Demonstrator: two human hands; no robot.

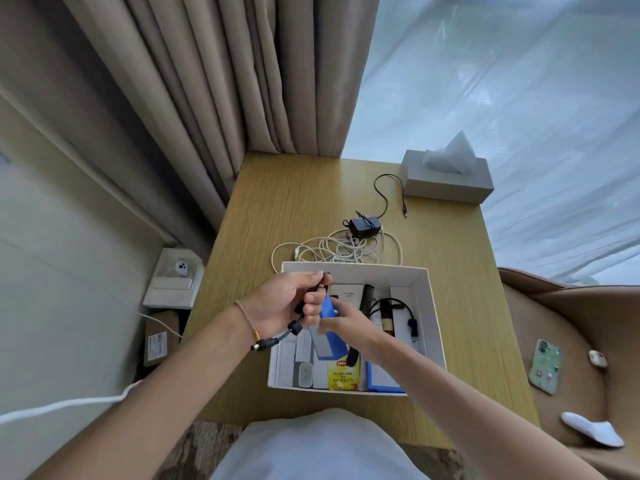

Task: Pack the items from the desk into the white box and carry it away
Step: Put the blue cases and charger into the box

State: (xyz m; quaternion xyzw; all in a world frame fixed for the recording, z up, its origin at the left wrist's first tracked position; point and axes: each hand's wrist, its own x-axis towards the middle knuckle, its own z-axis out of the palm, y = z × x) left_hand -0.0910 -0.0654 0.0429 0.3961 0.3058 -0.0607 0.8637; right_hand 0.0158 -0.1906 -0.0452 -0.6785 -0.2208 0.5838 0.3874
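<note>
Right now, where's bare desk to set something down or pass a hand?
Free: the desk between the curtain and the white cables, and the strip right of the box up to the tissue box. Crowded: behind the box, where cables and black adapter lie, and inside it, under both hands.

Both forearms reach forward and meet, the left hand (287,299) with fingers curled in a grip, the right hand (346,323) apparently pinching, its fingertips partly hidden.
</note>
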